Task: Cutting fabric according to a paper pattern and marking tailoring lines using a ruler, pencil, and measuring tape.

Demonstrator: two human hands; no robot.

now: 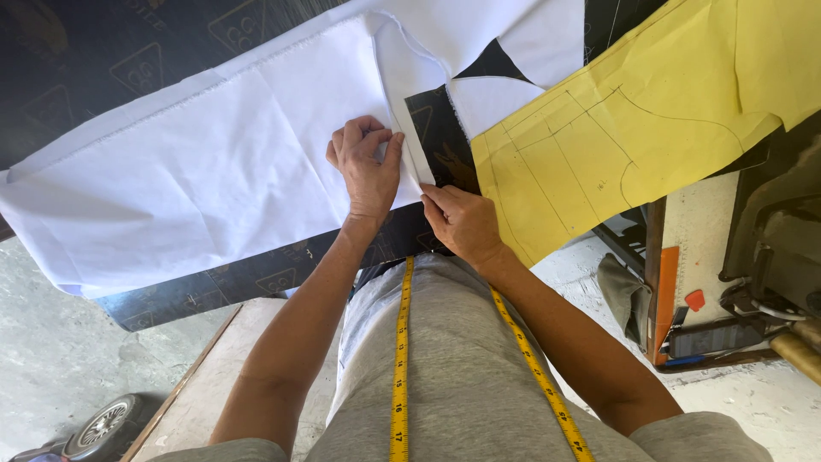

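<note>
Looking down at the cutting table [171, 295], there's a big sheet of white fabric [197, 171] spread over the dark top. Left hand [366, 167] is curled down on the fabric's right edge, fingers bent, pressing it flat. Right hand [462, 221] sits just beside it at the table's near edge, pinching the corner of that same fabric edge between thumb and fingers. A yellow paper pattern [599, 137] with drawn lines lies right next to it, and a yellow measuring tape [399, 359] hangs round the person's neck.
</note>
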